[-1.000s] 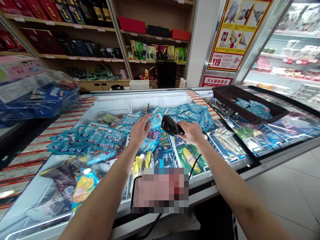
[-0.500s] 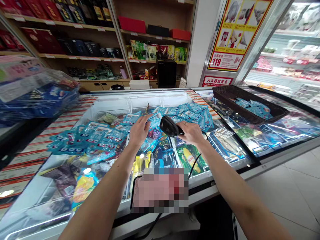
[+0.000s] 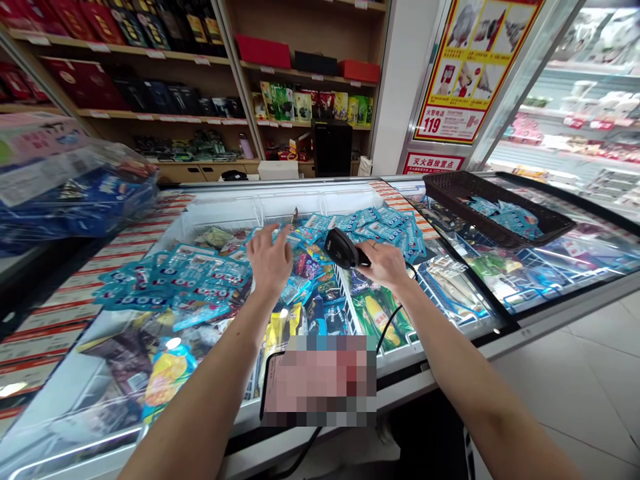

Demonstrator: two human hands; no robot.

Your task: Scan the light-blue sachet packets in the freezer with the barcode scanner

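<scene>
My right hand is wrapped around the handle of a black barcode scanner, whose head points left. A cable runs down from it. My left hand is over the left pile of blue packets, fingers apart, with no packet visible in its grasp. Its palm side and whatever lies right under it are hidden. More blue packets lie heaped beyond the scanner. Both piles rest on the glass top of a chest freezer.
A phone with a blurred screen lies at the freezer's near edge. To the right, a brown basket holds several blue packets. A plastic-wrapped bundle stands at left. Shelves of goods line the back.
My left hand has moved left from the middle packets toward the left pile, its fingers spreading. The blue packet by its fingertips no longer shows there. The scanner has barely shifted.
</scene>
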